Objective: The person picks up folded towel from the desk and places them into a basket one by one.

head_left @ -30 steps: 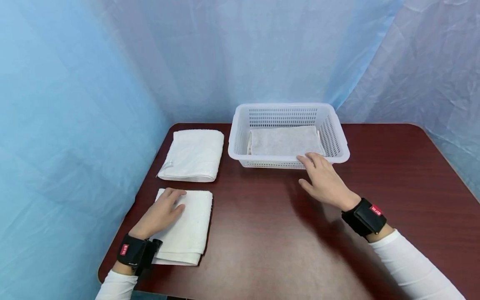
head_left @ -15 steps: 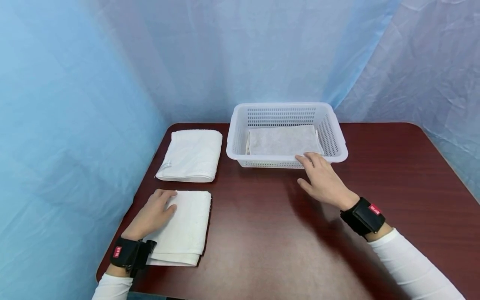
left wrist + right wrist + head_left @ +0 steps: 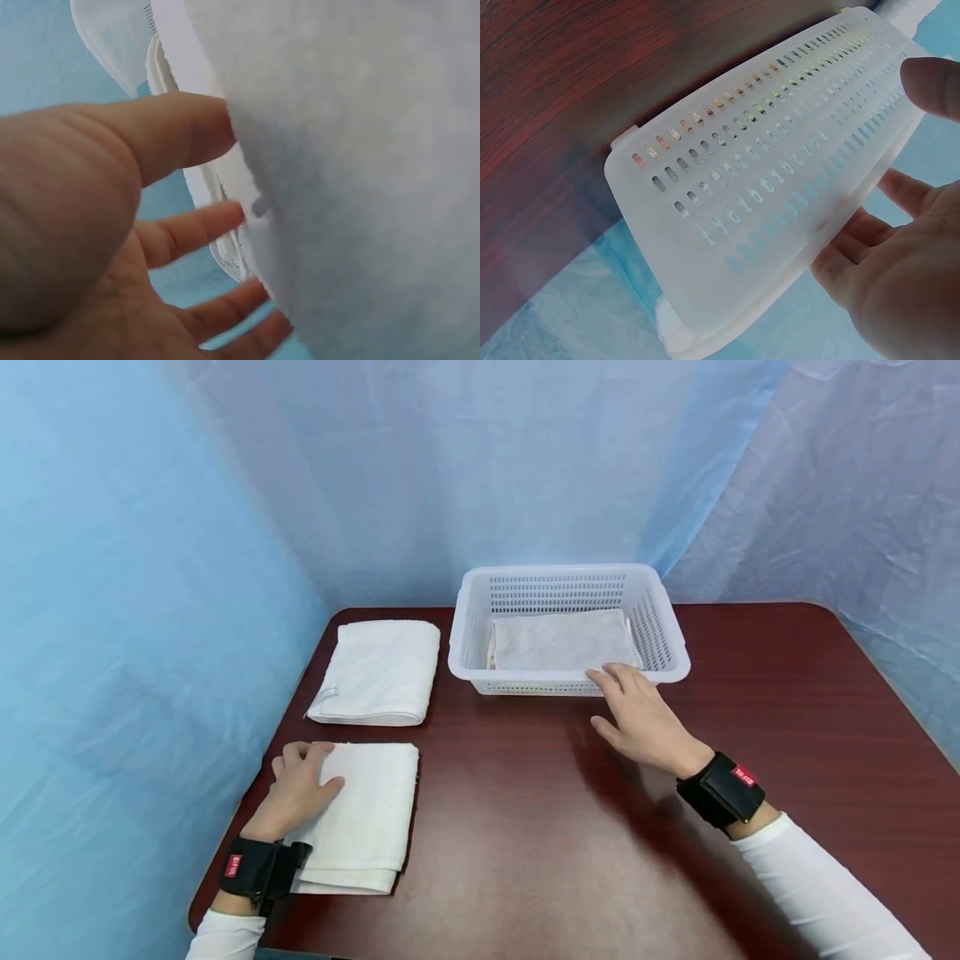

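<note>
A folded white towel (image 3: pixel 375 810) lies at the table's near left. My left hand (image 3: pixel 296 789) is over its left side, thumb on top and the other fingers spread toward its far left corner. In the left wrist view the thumb (image 3: pixel 180 131) and fingertips meet the towel's edge, apart from one another. My right hand (image 3: pixel 637 718) is at the front of a white plastic basket (image 3: pixel 525 676), fingertips on its rim and thumb held away from the wall. A folded greyish cloth (image 3: pixel 562 639) lies inside the basket.
Another folded white towel (image 3: pixel 382 668) sits behind the near one, left of the basket. The dark red-brown table (image 3: pixel 510 827) has rounded corners. Blue fabric (image 3: pixel 375 485) hangs along its back and left side.
My left hand has slid leftward from the towel's middle to its left side, with its fingers more spread. The right hand stays at the basket rim. The head view has shifted slightly.
</note>
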Motion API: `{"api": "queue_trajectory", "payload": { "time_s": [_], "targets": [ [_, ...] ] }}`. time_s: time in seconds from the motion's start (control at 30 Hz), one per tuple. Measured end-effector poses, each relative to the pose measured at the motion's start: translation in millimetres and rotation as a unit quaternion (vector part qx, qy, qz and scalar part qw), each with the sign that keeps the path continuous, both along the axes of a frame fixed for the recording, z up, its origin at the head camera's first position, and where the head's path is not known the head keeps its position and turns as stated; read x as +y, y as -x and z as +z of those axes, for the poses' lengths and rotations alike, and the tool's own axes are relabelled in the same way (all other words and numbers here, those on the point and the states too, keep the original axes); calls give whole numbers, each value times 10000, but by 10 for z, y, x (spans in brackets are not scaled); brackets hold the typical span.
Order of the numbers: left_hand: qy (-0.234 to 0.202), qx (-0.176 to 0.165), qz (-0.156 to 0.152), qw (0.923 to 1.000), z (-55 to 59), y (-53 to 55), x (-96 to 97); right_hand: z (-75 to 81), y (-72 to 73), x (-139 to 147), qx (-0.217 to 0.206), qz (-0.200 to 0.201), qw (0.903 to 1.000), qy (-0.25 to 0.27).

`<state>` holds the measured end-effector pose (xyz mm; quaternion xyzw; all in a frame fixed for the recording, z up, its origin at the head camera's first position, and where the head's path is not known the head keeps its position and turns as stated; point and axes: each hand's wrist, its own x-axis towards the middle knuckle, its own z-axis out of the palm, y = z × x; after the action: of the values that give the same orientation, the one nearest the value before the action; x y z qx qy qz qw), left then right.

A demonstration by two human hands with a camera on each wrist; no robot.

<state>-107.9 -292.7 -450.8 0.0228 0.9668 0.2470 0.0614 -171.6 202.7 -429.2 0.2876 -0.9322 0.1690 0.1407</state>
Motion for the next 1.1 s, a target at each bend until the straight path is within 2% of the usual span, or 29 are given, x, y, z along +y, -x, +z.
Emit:
{"api": "queue_trajectory", "payload": {
  "time_s": [0.1,0.23,0.47,0.8,1.1],
  "targets": [
    [-26,-242,74,9997,-12,0,3,-1,8,0,-20,-30,10000,-15],
    [91,-366,88,9993,-29,25,14,-2,9,2,-68,-72,9999,-25],
    [189,-216,30,9996,-29,59,55,8,21,5,-136,-114,9998,-38],
    [325,-84,22,9994,-31,18,70,11,8,-24,-13,-103,9999,-74],
    [355,16,-2,9994,-66,-20,62,6,-34,-39,-135,-94,9998,-136]
  ]
}}
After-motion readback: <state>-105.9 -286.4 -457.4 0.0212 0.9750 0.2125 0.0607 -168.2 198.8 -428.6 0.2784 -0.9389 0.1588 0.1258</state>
